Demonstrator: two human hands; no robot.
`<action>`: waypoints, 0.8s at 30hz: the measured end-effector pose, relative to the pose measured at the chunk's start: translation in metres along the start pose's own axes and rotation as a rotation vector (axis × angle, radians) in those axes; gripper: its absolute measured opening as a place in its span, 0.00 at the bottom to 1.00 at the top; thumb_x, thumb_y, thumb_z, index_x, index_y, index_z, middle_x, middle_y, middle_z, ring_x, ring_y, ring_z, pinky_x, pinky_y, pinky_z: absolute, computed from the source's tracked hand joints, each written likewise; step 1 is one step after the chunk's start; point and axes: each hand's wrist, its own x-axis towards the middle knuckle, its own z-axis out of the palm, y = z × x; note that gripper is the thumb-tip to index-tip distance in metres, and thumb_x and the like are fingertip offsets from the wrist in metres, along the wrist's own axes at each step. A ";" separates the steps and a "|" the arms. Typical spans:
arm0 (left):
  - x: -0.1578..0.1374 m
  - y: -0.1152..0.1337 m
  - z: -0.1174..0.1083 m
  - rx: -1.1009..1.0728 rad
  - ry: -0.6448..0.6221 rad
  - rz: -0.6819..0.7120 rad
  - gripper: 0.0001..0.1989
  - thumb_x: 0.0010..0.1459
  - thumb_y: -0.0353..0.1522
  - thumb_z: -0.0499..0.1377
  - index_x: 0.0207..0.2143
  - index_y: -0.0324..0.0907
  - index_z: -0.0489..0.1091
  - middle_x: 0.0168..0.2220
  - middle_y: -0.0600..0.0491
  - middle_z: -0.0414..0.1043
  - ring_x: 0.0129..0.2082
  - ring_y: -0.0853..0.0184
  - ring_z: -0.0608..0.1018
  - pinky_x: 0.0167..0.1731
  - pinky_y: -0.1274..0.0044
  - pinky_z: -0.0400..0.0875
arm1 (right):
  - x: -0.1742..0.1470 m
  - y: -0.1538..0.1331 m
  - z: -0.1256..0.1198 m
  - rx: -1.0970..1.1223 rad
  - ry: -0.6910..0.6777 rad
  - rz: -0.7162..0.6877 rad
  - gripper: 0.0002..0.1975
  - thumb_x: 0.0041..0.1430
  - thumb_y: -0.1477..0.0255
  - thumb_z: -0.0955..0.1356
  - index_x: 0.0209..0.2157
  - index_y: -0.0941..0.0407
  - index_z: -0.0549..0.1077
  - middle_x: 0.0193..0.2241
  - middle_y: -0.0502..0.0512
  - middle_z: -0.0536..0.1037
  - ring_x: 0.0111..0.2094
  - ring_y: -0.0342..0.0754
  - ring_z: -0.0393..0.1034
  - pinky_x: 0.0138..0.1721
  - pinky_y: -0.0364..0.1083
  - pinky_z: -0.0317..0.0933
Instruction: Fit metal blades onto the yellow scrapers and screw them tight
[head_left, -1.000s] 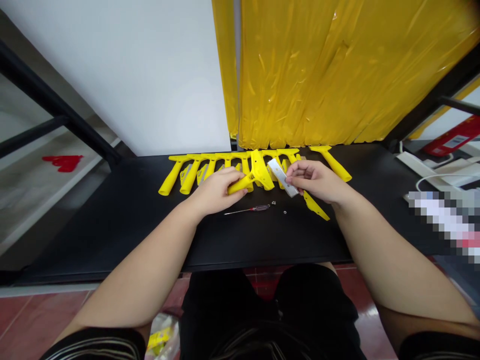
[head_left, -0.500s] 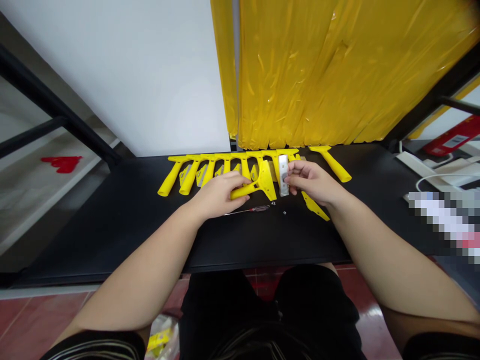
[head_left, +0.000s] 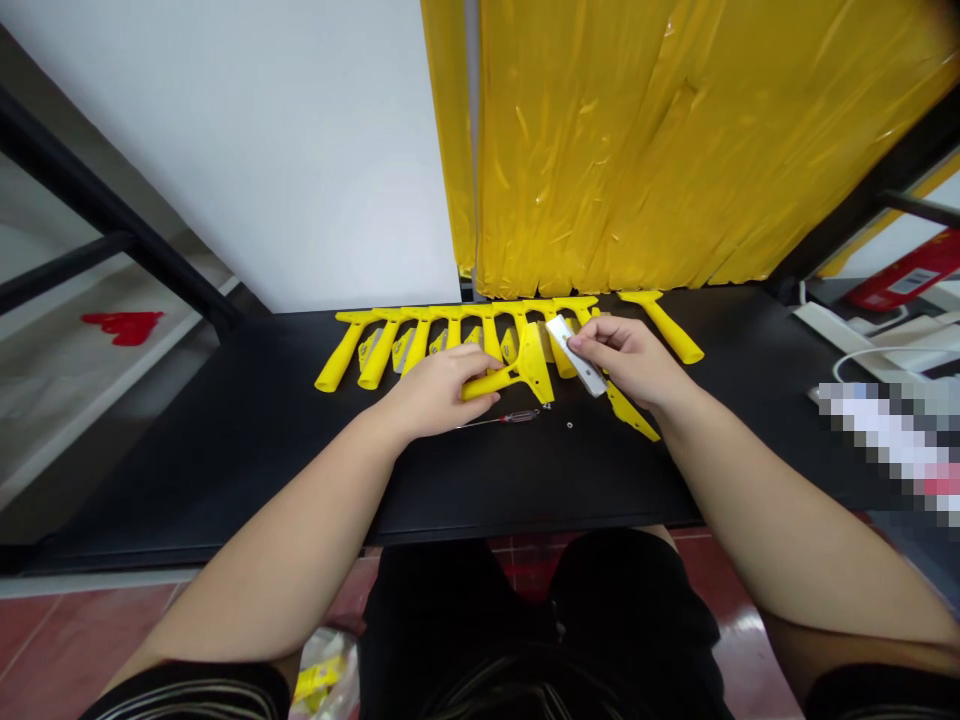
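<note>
My left hand (head_left: pixel 452 390) is closed around the handle of a yellow scraper (head_left: pixel 534 365), its wide head pointing right. Pinched in the fingers of my right hand (head_left: pixel 619 355) is a flat silver metal plate (head_left: pixel 577 358) with small holes, tilted beside the scraper's head and apart from it. Below them on the black table lie a screwdriver (head_left: pixel 517 417) with a clear handle and a small nut (head_left: pixel 569 425). A loose yellow scraper part (head_left: pixel 632 413) rests under my right wrist. Behind my hands several yellow scrapers (head_left: pixel 381 355) stand in a row.
One more yellow scraper handle (head_left: pixel 670 325) lies apart at the back right. White devices with a cable (head_left: pixel 862 345) occupy the table's right end. Yellow plastic wrapping (head_left: pixel 637 150) and a white panel (head_left: pixel 322 150) rise behind the black table (head_left: pixel 225 450). A clear bag (head_left: pixel 326 670) sits on the floor.
The metal plate in my right hand has turned from upright to slanted, its lower end swinging right. My left hand and its scraper have barely moved.
</note>
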 end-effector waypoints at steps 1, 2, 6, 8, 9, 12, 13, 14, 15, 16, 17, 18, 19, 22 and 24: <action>0.000 0.000 0.000 -0.003 0.000 0.003 0.15 0.68 0.39 0.61 0.53 0.43 0.74 0.46 0.48 0.75 0.45 0.59 0.79 0.43 0.69 0.73 | -0.001 -0.001 0.001 -0.004 -0.013 0.000 0.19 0.57 0.55 0.78 0.28 0.54 0.75 0.21 0.48 0.72 0.22 0.42 0.61 0.22 0.43 0.54; 0.000 0.000 0.000 -0.004 0.001 0.005 0.15 0.68 0.39 0.61 0.53 0.44 0.74 0.46 0.48 0.75 0.45 0.59 0.79 0.44 0.69 0.73 | -0.001 -0.002 0.001 -0.008 -0.028 -0.002 0.19 0.57 0.55 0.78 0.28 0.54 0.75 0.21 0.48 0.71 0.22 0.42 0.60 0.22 0.43 0.53; 0.000 0.000 0.000 -0.001 -0.008 0.004 0.15 0.67 0.39 0.61 0.53 0.44 0.74 0.46 0.48 0.76 0.45 0.59 0.79 0.43 0.69 0.73 | -0.004 -0.003 0.003 -0.009 -0.059 0.003 0.18 0.57 0.55 0.78 0.28 0.54 0.75 0.20 0.48 0.72 0.21 0.41 0.60 0.22 0.43 0.51; 0.000 0.000 0.000 0.001 -0.015 0.004 0.15 0.67 0.39 0.61 0.53 0.44 0.74 0.46 0.48 0.76 0.45 0.59 0.79 0.44 0.69 0.73 | -0.004 -0.003 0.003 -0.009 -0.068 -0.003 0.18 0.57 0.55 0.78 0.29 0.54 0.76 0.21 0.48 0.72 0.20 0.41 0.60 0.21 0.43 0.52; 0.000 0.001 0.000 0.003 -0.018 0.005 0.15 0.67 0.39 0.61 0.53 0.44 0.74 0.46 0.48 0.76 0.45 0.59 0.79 0.44 0.69 0.73 | -0.004 -0.003 0.003 -0.007 -0.076 -0.007 0.18 0.57 0.55 0.78 0.29 0.54 0.76 0.21 0.48 0.73 0.20 0.41 0.61 0.21 0.43 0.52; 0.000 0.001 0.000 0.005 -0.018 0.009 0.15 0.67 0.38 0.61 0.53 0.44 0.74 0.46 0.48 0.76 0.46 0.59 0.79 0.43 0.69 0.73 | -0.005 -0.004 0.003 0.007 -0.102 -0.018 0.19 0.56 0.54 0.79 0.29 0.54 0.76 0.21 0.48 0.74 0.20 0.42 0.63 0.21 0.44 0.57; 0.000 0.001 0.000 0.005 -0.018 0.010 0.15 0.67 0.38 0.61 0.53 0.44 0.74 0.46 0.48 0.76 0.46 0.59 0.79 0.43 0.69 0.73 | -0.005 -0.005 0.003 0.010 -0.110 -0.021 0.19 0.56 0.54 0.79 0.29 0.54 0.76 0.21 0.48 0.74 0.19 0.42 0.64 0.21 0.44 0.58; 0.000 0.001 0.000 0.005 -0.018 0.013 0.15 0.67 0.38 0.61 0.53 0.43 0.74 0.46 0.48 0.76 0.46 0.59 0.79 0.43 0.69 0.73 | -0.005 -0.005 0.003 0.009 -0.116 -0.023 0.19 0.56 0.54 0.79 0.29 0.54 0.76 0.21 0.48 0.74 0.19 0.42 0.65 0.21 0.44 0.59; 0.000 0.001 0.000 0.003 -0.018 0.017 0.15 0.67 0.38 0.61 0.53 0.43 0.74 0.46 0.48 0.76 0.46 0.59 0.79 0.44 0.68 0.73 | -0.005 -0.005 0.004 0.005 -0.120 -0.025 0.19 0.55 0.54 0.79 0.29 0.53 0.76 0.21 0.48 0.74 0.20 0.42 0.65 0.21 0.44 0.61; 0.000 0.002 0.000 0.001 -0.018 0.021 0.15 0.67 0.38 0.61 0.53 0.43 0.74 0.46 0.48 0.76 0.46 0.59 0.79 0.45 0.68 0.73 | -0.005 -0.006 0.004 0.000 -0.123 -0.028 0.19 0.55 0.54 0.79 0.29 0.53 0.76 0.22 0.48 0.74 0.20 0.42 0.66 0.22 0.45 0.62; 0.000 0.002 -0.001 -0.001 -0.017 0.024 0.15 0.67 0.38 0.61 0.53 0.44 0.74 0.46 0.48 0.76 0.46 0.59 0.79 0.45 0.68 0.74 | -0.005 -0.005 0.004 -0.004 -0.122 -0.033 0.19 0.55 0.54 0.80 0.30 0.53 0.77 0.22 0.48 0.74 0.20 0.42 0.66 0.22 0.45 0.62; 0.000 0.002 -0.001 -0.003 -0.015 0.027 0.15 0.67 0.38 0.61 0.53 0.44 0.74 0.46 0.48 0.76 0.46 0.59 0.79 0.45 0.68 0.74 | -0.005 -0.005 0.004 -0.005 -0.116 -0.041 0.19 0.55 0.54 0.80 0.31 0.53 0.77 0.22 0.48 0.75 0.20 0.42 0.66 0.22 0.45 0.63; 0.000 0.002 -0.001 -0.005 -0.013 0.029 0.15 0.67 0.37 0.61 0.53 0.44 0.74 0.46 0.48 0.76 0.46 0.59 0.79 0.45 0.68 0.74 | -0.004 -0.004 0.003 -0.003 -0.104 -0.052 0.18 0.54 0.55 0.80 0.32 0.53 0.78 0.23 0.48 0.75 0.20 0.42 0.66 0.22 0.45 0.63; 0.000 0.003 -0.001 -0.008 -0.013 0.027 0.14 0.67 0.37 0.61 0.53 0.44 0.74 0.46 0.48 0.76 0.46 0.59 0.79 0.46 0.68 0.74 | -0.004 -0.002 0.002 0.001 -0.043 -0.110 0.15 0.55 0.57 0.80 0.35 0.53 0.81 0.25 0.48 0.77 0.19 0.41 0.65 0.21 0.44 0.62; 0.000 0.004 -0.002 -0.009 -0.013 0.019 0.14 0.67 0.37 0.61 0.53 0.44 0.74 0.46 0.48 0.76 0.46 0.58 0.79 0.46 0.68 0.74 | -0.004 -0.002 0.000 0.010 -0.005 -0.161 0.13 0.57 0.59 0.79 0.36 0.52 0.82 0.27 0.50 0.78 0.20 0.41 0.65 0.21 0.45 0.63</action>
